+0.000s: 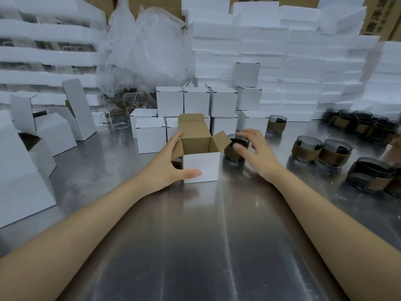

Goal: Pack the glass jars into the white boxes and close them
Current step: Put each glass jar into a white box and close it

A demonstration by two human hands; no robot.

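A small white box (pixel 201 167) stands open in the middle of the steel table, its brown flaps up. My left hand (pixel 171 161) grips its left side, thumb across the front face. Right beside the box sits a dark glass jar (pixel 235 149) with a brown band. My right hand (pixel 255 148) hovers over that jar with fingers spread and curving around its rim; I cannot tell whether they touch it. More dark jars (pixel 321 151) stand to the right.
Closed white boxes (pixel 195 105) are stacked behind the open one. Unfolded boxes (pixel 54 131) stand at the left. White foam blocks (pixel 293 61) form a wall at the back, beside a clear plastic bag (pixel 147 51). Several jars (pixel 360 124) crowd the right edge.
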